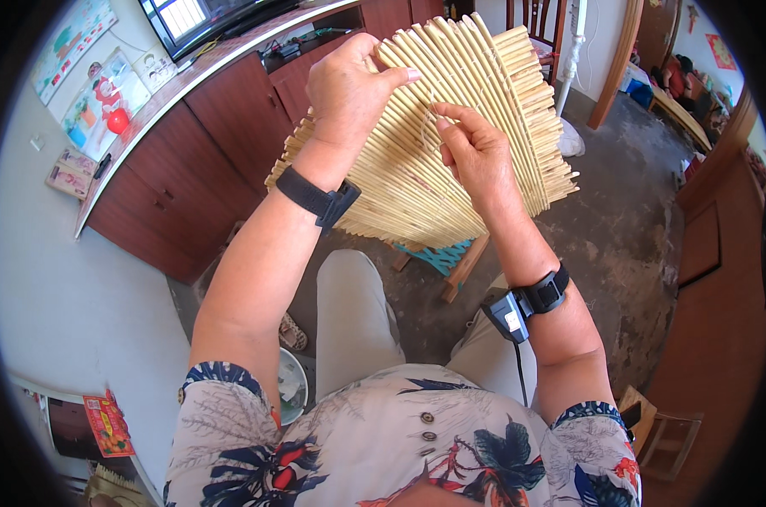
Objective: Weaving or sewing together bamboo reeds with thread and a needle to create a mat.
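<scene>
"Where's our pale-yellow mat of straight stalks [421, 198]?"
"Above the wooden stool with turquoise webbing [444, 257], partly hiding it. Our left hand [349, 89] grips its upper edge, thumb across the face."
"Our right hand [478, 156]?"
"Thumb and forefinger pinch a thin, pale string [425, 131] against none of the stool, well above it."
</scene>
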### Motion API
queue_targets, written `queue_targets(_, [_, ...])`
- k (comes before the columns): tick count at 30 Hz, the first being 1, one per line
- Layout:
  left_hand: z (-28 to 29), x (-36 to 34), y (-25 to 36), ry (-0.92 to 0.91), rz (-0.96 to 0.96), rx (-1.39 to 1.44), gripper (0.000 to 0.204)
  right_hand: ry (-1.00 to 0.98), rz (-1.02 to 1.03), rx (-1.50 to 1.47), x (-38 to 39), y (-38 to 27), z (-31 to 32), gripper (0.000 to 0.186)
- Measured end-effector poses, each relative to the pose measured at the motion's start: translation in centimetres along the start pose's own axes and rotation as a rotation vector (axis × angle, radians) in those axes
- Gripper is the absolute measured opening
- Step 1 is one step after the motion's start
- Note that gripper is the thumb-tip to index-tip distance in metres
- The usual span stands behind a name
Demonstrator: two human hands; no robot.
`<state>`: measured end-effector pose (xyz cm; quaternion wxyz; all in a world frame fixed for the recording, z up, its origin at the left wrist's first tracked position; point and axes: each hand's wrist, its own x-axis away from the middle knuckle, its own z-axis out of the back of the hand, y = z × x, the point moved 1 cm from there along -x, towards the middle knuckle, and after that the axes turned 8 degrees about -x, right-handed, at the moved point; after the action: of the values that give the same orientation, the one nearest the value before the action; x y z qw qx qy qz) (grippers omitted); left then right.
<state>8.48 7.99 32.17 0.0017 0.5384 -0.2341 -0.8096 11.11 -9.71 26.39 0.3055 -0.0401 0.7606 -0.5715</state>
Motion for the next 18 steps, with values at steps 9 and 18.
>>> queue_targets(9, [0.20, 0.31, 0.22, -0.013, -0.006, 0.040, 0.035, 0.007, 0.066, 0.057, -0.02, -0.02, -0.48, 0.023])
queue_targets(18, [0.42, 0.59, 0.66, -0.009, -0.018, -0.031, 0.033, 0.018, 0.057, 0.042, 0.08, 0.50, -0.26, 0.024])
